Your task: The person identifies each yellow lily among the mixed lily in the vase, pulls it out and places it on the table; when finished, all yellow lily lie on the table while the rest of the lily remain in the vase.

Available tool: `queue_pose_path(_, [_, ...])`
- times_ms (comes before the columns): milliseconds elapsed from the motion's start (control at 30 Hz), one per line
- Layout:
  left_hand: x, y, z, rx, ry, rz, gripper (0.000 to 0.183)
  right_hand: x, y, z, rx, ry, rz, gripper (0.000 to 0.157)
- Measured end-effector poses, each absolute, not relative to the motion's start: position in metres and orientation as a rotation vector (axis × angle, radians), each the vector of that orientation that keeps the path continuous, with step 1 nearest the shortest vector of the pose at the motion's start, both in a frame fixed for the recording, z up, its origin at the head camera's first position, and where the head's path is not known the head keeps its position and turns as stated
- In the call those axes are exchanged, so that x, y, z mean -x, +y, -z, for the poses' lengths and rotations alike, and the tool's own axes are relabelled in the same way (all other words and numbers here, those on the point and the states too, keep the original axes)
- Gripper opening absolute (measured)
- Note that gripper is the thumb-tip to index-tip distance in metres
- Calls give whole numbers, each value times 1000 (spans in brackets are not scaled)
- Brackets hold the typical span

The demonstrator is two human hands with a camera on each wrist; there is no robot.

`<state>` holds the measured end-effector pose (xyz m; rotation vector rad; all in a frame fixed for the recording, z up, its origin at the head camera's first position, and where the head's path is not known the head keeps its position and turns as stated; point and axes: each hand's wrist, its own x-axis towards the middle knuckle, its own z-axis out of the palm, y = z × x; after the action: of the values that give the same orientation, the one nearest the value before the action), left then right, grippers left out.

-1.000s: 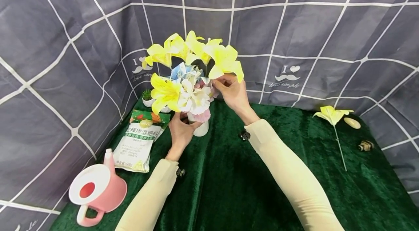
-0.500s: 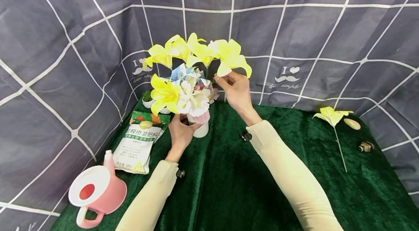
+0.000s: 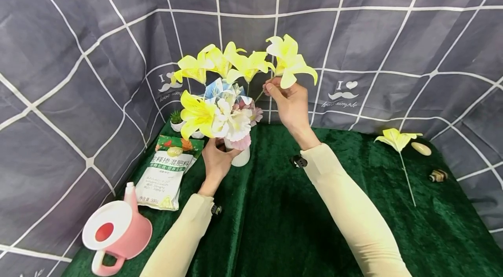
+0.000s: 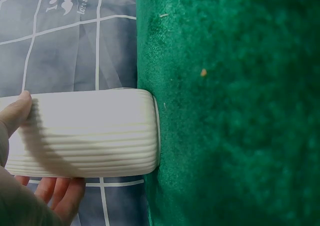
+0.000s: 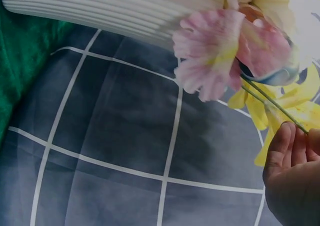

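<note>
A white ribbed vase (image 4: 95, 131) stands upright on the green cloth, filled with artificial flowers. My left hand (image 3: 217, 161) grips it, thumb on one side and fingers on the other in the left wrist view. Between thumb and fingertips, my right hand (image 3: 291, 102) pinches the stem (image 5: 277, 107) of a yellow lily (image 3: 290, 61), whose bloom rises above the hand. That stem slants down into the bouquet at the vase's mouth. Several more yellow lilies (image 3: 198, 114), a white flower (image 3: 232, 117) and pink flowers (image 5: 207, 53) fill the vase.
At the left lie a fertilizer bag (image 3: 163, 176) and a pink watering can (image 3: 127, 231). A small potted succulent (image 3: 176, 121) stands behind the bag. On the right are a loose yellow lily (image 3: 397, 139), a pale oval stone (image 3: 422, 148) and a striped brown stone (image 3: 438, 176).
My right hand has moved right and slightly up with the pinched lily, whose bloom now stands apart from the others and leans right. The left hand stays on the vase.
</note>
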<state>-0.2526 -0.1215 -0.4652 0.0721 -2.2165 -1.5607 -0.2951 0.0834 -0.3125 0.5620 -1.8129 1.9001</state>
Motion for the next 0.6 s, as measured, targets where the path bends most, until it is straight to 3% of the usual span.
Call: queue_pose_path(600, [253,-122,467,-64,-2228,1533,57,287,106,293,-560,-1577,-1982,8])
